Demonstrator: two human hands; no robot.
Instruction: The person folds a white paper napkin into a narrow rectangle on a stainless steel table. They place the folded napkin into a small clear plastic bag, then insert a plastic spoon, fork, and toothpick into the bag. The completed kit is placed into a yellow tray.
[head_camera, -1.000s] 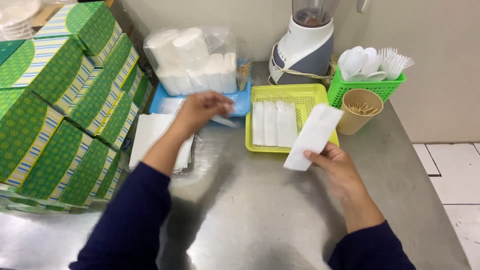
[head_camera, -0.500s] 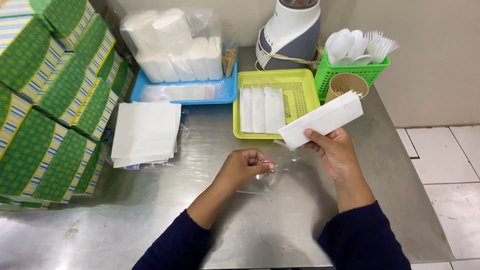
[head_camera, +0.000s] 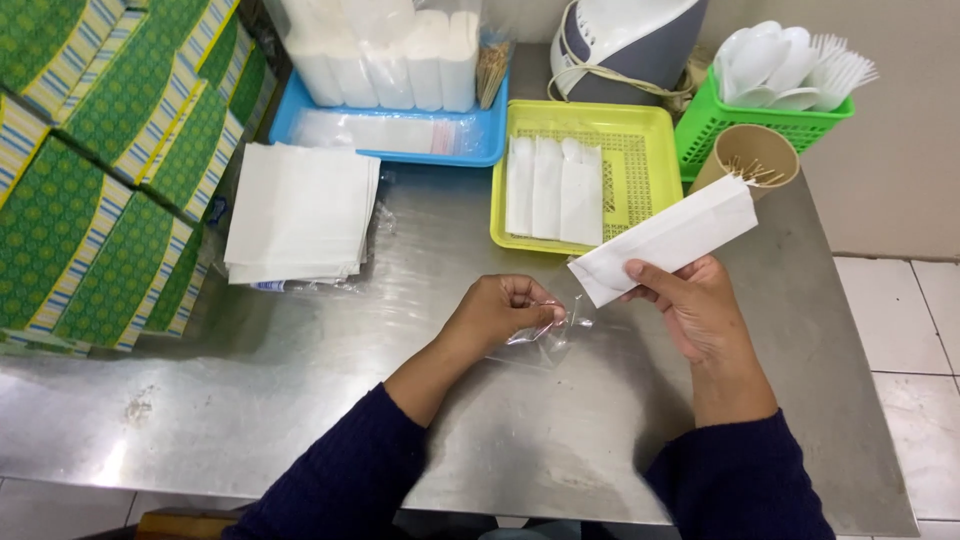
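Head view: the right hand holds a folded white napkin pinched between thumb and fingers, tilted above the steel worktop, while the left hand has its fingers closed on the mouth of a small clear plastic bag lying just beside the napkin's lower end. In my judgement the bag's mouth should be spread fully and the napkin's lower corner lined up squarely with it, so the thin film does not crumple or snag

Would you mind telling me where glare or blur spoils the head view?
Head view: soft glare on the steel table; the clear bag at the left hand is faint; the folded napkin in the right hand looks sharp.
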